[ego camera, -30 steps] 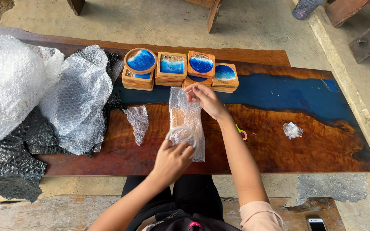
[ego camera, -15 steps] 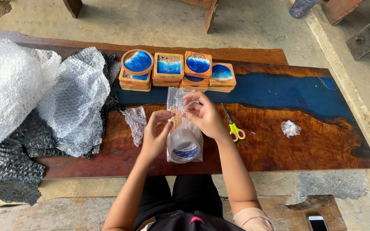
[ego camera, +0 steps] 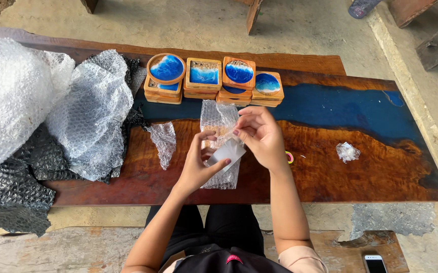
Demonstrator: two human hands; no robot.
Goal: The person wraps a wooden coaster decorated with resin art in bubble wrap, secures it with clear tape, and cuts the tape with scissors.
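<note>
At the centre of the frame both hands work on a small sheet of clear bubble wrap [ego camera: 219, 146] held just above the wooden counter [ego camera: 330, 172] with its blue resin band. The left hand [ego camera: 199, 164] has its grip closed on the wrap's lower half, thumb pressed against a pale flat piece [ego camera: 227, 151] that lies in the wrap. The right hand [ego camera: 262, 136] pinches the wrap's upper edge between thumb and fingertips. Just above the hands, stacks of wooden coasters with blue resin tops [ego camera: 214, 80] stand in a row on the counter. A smaller scrap of bubble wrap [ego camera: 164, 142] lies just left of the hands, and big heaps of clear bubble wrap [ego camera: 52, 106] fill the left of the frame. A crumpled bit of clear plastic [ego camera: 347, 151] lies at right, well apart. A phone [ego camera: 376, 263] shows at the lower right edge.
</note>
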